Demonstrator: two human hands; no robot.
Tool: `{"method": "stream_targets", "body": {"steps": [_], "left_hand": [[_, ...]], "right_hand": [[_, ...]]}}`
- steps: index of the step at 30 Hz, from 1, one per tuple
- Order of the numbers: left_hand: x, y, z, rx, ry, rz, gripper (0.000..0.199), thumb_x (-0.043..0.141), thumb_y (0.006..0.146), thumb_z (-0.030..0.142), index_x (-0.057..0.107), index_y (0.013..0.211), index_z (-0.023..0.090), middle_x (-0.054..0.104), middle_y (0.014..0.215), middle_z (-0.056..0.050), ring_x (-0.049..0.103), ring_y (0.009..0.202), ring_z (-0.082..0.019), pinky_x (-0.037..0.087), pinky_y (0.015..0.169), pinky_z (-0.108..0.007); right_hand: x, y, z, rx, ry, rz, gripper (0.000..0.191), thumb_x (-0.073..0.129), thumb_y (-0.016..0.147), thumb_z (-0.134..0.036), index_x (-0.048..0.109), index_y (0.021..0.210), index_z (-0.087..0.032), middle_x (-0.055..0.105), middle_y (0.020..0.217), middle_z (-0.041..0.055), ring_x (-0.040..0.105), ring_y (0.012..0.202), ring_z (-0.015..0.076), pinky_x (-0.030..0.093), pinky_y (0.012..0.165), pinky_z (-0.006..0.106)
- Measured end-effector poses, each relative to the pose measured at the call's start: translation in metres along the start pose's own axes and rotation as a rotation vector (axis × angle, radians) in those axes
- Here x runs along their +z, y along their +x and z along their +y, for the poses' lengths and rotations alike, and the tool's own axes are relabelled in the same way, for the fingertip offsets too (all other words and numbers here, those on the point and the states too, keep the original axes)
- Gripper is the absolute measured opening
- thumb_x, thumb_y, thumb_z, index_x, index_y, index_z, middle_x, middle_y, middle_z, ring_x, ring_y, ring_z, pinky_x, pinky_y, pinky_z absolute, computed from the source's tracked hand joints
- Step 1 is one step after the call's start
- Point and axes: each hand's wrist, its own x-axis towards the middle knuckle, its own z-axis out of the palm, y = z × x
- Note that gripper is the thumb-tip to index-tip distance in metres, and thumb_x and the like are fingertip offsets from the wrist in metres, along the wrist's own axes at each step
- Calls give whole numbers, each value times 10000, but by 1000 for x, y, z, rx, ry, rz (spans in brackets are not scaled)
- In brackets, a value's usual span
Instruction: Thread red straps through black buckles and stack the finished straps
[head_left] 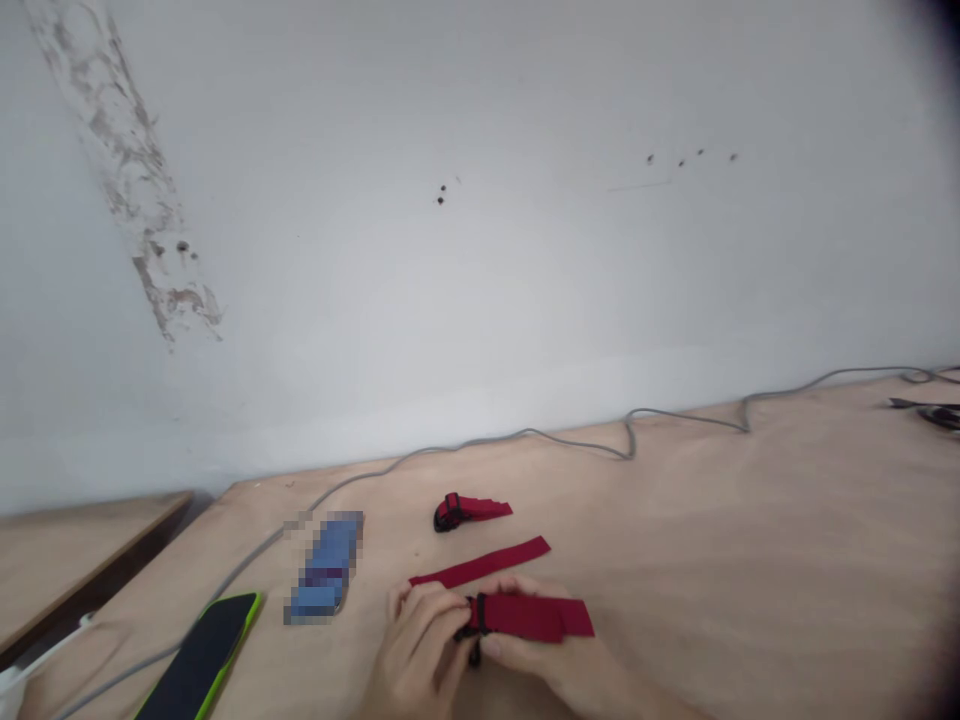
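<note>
A red webbing strap [525, 617] with black buckle hardware lies across my right hand [555, 660], whose thumb and fingers close around it near the buckle. My left hand [424, 640] has its fingers curled at the black buckle [472, 618] on the strap's left end; the fingertips partly hide it. Just beyond the hands, a flat strip of red webbing [495, 563] rests on the table, its left end near my left fingers. Farther back sits another red strap [480, 509] with a black buckle.
A phone with a green edge [199, 660] lies at the lower left of the wooden table [712, 530]. Near it is a blurred blue item [326, 570]. A grey cable [450, 446] runs along the white wall [525, 280]. Black cables [934, 412] lie at far right.
</note>
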Motion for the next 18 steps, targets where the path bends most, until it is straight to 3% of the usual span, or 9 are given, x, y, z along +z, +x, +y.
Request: {"method": "stream_targets", "body": {"steps": [4, 8, 10, 13, 16, 18], "left_hand": [[-2, 1, -1, 11, -34, -20, 208, 519, 869, 75, 580, 1016, 208, 709, 864, -54, 676, 812, -222, 495, 791, -353], [-2, -2, -7, -181, -101, 19, 128, 477, 889, 123, 537, 954, 216, 651, 849, -49, 637, 768, -213, 511, 721, -335], [-2, -4, -11, -311, -90, 11, 110, 454, 933, 154, 541, 947, 219, 638, 853, -47, 630, 768, -210, 522, 710, -328], [-3, -4, -14, -400, -93, 2, 115, 444, 970, 191, 554, 952, 219, 632, 859, -45, 633, 793, -213, 537, 721, -326], [-3, -3, -12, -362, -111, 0, 128, 440, 982, 200, 568, 981, 216, 652, 880, -56, 644, 824, -219, 545, 745, -337], [-4, -1, -9, -299, -129, -22, 149, 435, 990, 196, 581, 1016, 212, 677, 913, -70, 655, 855, -224, 548, 770, -349]], "right_hand": [[-4, 4, 5, 43, 43, 60, 199, 800, 647, -323, 686, 794, -255, 716, 775, 14, 681, 752, 270, 559, 693, 359], [-27, 18, 25, -1, 35, 114, 246, 683, 717, -433, 611, 807, -215, 659, 730, 16, 645, 696, 222, 525, 658, 338], [-46, 21, 27, -11, -83, 81, 255, 642, 758, -440, 621, 857, -206, 659, 761, 24, 638, 716, 218, 516, 672, 343], [-70, 18, 22, -50, -291, -28, 257, 789, 646, -321, 698, 860, -211, 679, 895, 41, 635, 863, 250, 503, 807, 386], [-79, 13, 14, -101, -504, -186, 318, 863, 603, -310, 747, 893, -251, 647, 1101, 51, 598, 1048, 276, 468, 941, 420], [-79, 11, 10, -125, -555, -217, 349, 859, 636, -329, 748, 962, -272, 623, 1162, 54, 581, 1098, 276, 457, 975, 431]]}}
